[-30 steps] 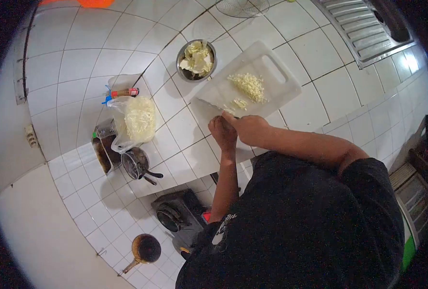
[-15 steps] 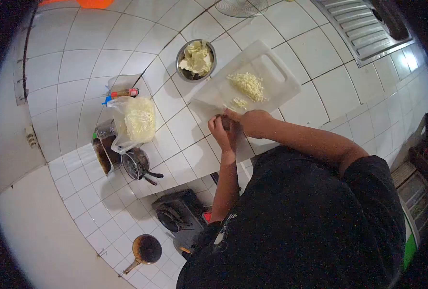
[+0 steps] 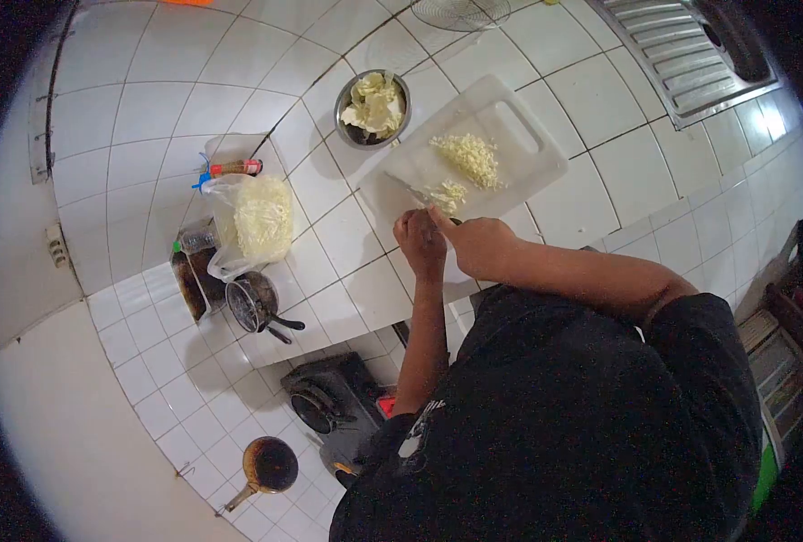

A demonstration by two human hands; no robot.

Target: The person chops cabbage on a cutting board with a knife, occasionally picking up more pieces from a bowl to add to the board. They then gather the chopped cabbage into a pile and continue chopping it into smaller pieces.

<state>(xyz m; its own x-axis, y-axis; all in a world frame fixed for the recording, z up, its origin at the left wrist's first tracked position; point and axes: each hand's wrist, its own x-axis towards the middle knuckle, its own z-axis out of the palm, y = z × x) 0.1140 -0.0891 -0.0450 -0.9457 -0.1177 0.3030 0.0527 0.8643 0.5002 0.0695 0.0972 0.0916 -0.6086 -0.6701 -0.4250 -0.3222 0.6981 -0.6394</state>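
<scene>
My right hand (image 3: 485, 246) is closed around the handle of a knife (image 3: 407, 188), its index finger stretched along the top. The blade points up-left over the white cutting board (image 3: 537, 172), beside a small heap of chopped pale cabbage (image 3: 448, 194). Just left of it, my left hand (image 3: 420, 237) rests at the board's lower edge with curled fingers; what lies under them is hidden. A larger heap of finely chopped cabbage (image 3: 472, 161) sits mid-board. Beyond the board's upper left corner, a metal bowl (image 3: 405, 122) holds pale cabbage leaves (image 3: 372, 106).
A plastic bag of shredded pale food (image 3: 262, 221) stands at left, near bottles (image 3: 189, 280) and a small pot (image 3: 250, 303). Below the counter is a black stove (image 3: 334, 384). A pan (image 3: 270, 465) hangs on the wall. A steel sink (image 3: 681, 54) lies upper right.
The knife blade now shows on the board, and the small cabbage heap looks larger and more spread. My left fingers are curled in more. The whole view has shifted slightly.
</scene>
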